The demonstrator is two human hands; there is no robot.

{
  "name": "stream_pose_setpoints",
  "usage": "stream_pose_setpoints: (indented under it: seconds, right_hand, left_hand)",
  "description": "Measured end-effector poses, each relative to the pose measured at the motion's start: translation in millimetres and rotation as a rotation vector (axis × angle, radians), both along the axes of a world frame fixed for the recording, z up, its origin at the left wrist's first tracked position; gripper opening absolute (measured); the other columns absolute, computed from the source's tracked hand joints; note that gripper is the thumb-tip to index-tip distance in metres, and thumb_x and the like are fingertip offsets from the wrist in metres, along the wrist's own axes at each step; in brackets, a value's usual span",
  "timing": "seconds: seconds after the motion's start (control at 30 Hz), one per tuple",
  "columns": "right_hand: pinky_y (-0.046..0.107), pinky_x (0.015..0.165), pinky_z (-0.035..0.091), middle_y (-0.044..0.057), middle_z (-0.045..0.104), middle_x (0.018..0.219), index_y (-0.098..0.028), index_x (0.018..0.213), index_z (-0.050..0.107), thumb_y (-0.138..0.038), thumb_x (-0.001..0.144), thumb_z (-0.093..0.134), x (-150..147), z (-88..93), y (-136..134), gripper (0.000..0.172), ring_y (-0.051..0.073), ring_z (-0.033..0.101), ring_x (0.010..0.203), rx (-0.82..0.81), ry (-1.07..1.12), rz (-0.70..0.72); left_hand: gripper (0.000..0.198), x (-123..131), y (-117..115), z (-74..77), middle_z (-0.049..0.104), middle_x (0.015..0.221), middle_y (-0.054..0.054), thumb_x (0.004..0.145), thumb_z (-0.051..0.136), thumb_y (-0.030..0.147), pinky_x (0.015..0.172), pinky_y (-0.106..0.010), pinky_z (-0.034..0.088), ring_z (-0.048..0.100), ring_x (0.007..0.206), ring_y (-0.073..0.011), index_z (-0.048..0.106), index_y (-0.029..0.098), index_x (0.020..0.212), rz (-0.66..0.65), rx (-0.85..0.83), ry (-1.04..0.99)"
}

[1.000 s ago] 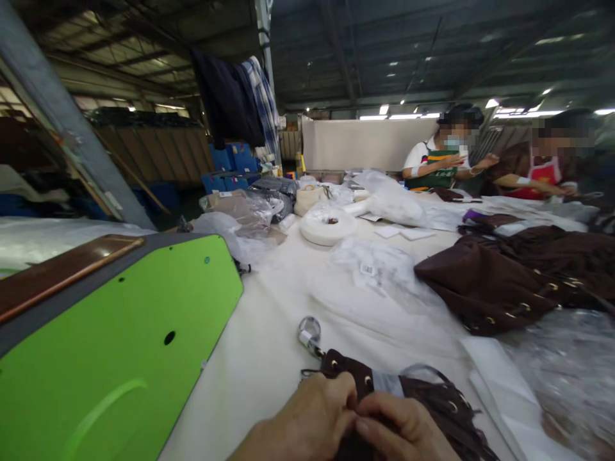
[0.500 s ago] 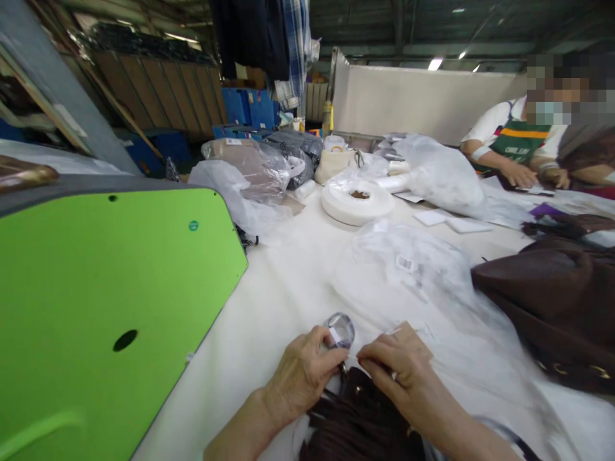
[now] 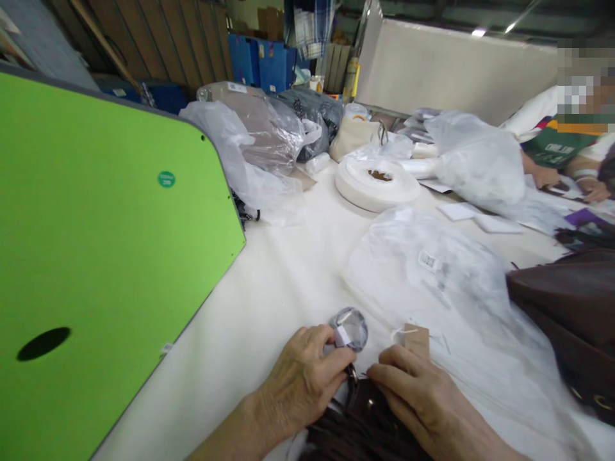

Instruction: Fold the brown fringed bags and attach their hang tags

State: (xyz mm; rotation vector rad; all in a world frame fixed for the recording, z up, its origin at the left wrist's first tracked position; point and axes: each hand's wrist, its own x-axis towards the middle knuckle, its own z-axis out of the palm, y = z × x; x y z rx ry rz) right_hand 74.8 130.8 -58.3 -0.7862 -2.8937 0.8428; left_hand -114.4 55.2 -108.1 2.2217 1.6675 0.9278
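Observation:
My left hand [image 3: 307,371] is closed, thumb and fingers pinching the near side of a round, plastic-wrapped ring [image 3: 358,326] with a white label. Just below the fingertips, a dark strap with a metal ring [image 3: 353,379] joins a dark brown, gathered bag [image 3: 360,435] at the bottom edge. My right hand [image 3: 413,390] is closed at the bag's upper right edge; whatever its fingertips pinch is too small or hidden to make out. Beyond its knuckles lies a brown paper hang tag [image 3: 417,339] with a white string loop.
A green panel [image 3: 120,256] stands at the left. Clear plastic bags [image 3: 432,288] cover the right of the white table, near another brown bag [image 3: 567,307]. A white tape roll [image 3: 377,186] and wrapped bags [image 3: 264,128] sit farther back. A co-worker's hands [image 3: 593,187] are at the far right.
The view has tilted down and shifted left. My right hand has drawn slightly away from the left, and the hang tag with its string loop shows more clearly beyond it. My left hand keeps its pinch.

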Motion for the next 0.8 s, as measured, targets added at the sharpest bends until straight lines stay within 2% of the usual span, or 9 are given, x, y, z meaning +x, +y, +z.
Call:
stream_pose_setpoints:
  seconds: [0.23, 0.47, 0.67, 0.8]
  right_hand:
    - [0.025, 0.058, 0.042, 0.004, 0.058, 0.077, -0.020, 0.076, 0.059, -0.012, 0.087, 0.039, -8.5, 1.8, 2.3, 0.024, 0.014, 0.055, 0.066, 0.159, -0.022, 0.060]
    - [0.026, 0.055, 0.036, 0.002, 0.058, 0.073, -0.020, 0.074, 0.058, -0.011, 0.084, 0.045, -17.2, 4.7, 5.0, 0.019, 0.014, 0.052, 0.062, 0.223, -0.032, 0.127]
    - [0.027, 0.058, 0.038, 0.002, 0.059, 0.075, -0.020, 0.079, 0.059, -0.009, 0.085, 0.046, -19.6, -1.0, 6.1, 0.018, 0.015, 0.053, 0.063, 0.167, 0.013, 0.149]
    - [0.026, 0.059, 0.041, 0.003, 0.059, 0.076, -0.019, 0.081, 0.060, -0.011, 0.088, 0.041, -19.8, -1.7, 5.1, 0.022, 0.014, 0.054, 0.064, 0.094, 0.002, 0.120]
  left_hand:
    - [0.016, -1.1, -1.1, 2.6, 0.049, 0.092, -0.005, 0.080, 0.053, 0.014, 0.066, -0.031, 0.045, 0.047, 0.077, -0.0180, 0.056, 0.020, 0.094, -0.008, -0.026, 0.020]
    - [0.012, -2.8, -2.4, 2.7, 0.048, 0.088, -0.005, 0.079, 0.053, 0.013, 0.064, -0.030, 0.043, 0.046, 0.075, -0.0171, 0.055, 0.019, 0.089, -0.001, -0.017, 0.013]
    - [0.010, -1.4, -0.9, 5.0, 0.048, 0.086, -0.005, 0.082, 0.050, 0.014, 0.063, -0.029, 0.044, 0.046, 0.073, -0.0167, 0.056, 0.019, 0.089, 0.002, -0.002, 0.037]
    - [0.021, -4.3, -3.4, 6.6, 0.049, 0.092, -0.007, 0.078, 0.048, 0.011, 0.068, -0.031, 0.045, 0.048, 0.079, -0.0181, 0.055, 0.019, 0.096, -0.023, -0.027, -0.005]
